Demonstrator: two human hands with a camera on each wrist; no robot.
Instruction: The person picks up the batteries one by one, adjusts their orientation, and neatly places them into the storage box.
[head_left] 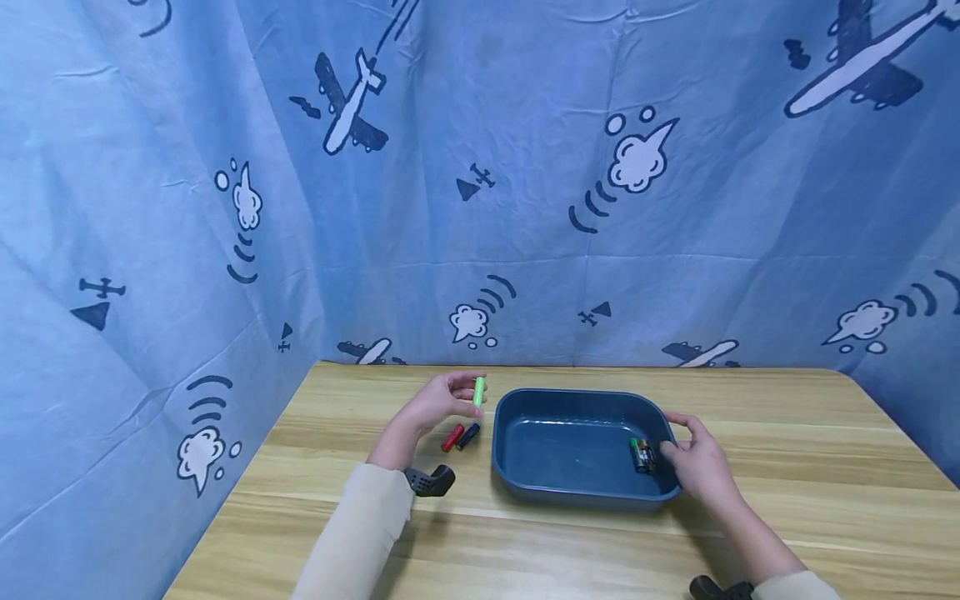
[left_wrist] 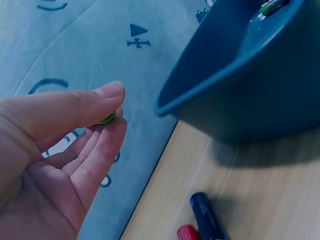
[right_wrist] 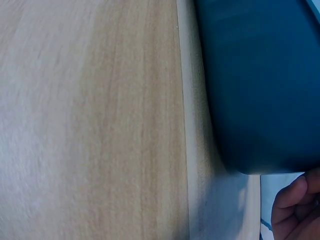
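My left hand point(head_left: 459, 392) point(left_wrist: 116, 106) is raised just left of the dark blue tray point(head_left: 570, 397) point(left_wrist: 240, 95) and pinches a green battery point(head_left: 478, 391) point(left_wrist: 107, 119) between thumb and fingers. Under that hand, a red battery point(head_left: 452, 437) point(left_wrist: 187, 233) and a blue battery point(head_left: 468, 435) point(left_wrist: 207, 220) lie side by side on the wooden table point(head_left: 600, 542). Dark batteries point(head_left: 642, 456) point(left_wrist: 272, 6) lie inside the tray at its right end. My right hand point(head_left: 678, 437) point(right_wrist: 295, 210) grips the tray's right rim point(right_wrist: 260, 85), thumb beside those batteries.
Blue cloth printed with planes and clouds point(head_left: 480, 208) hangs close behind the table and along its left side. Black wrist mounts point(head_left: 431, 481) point(head_left: 720, 588) sit on both forearms. Bare wood lies in front of the tray and to its right.
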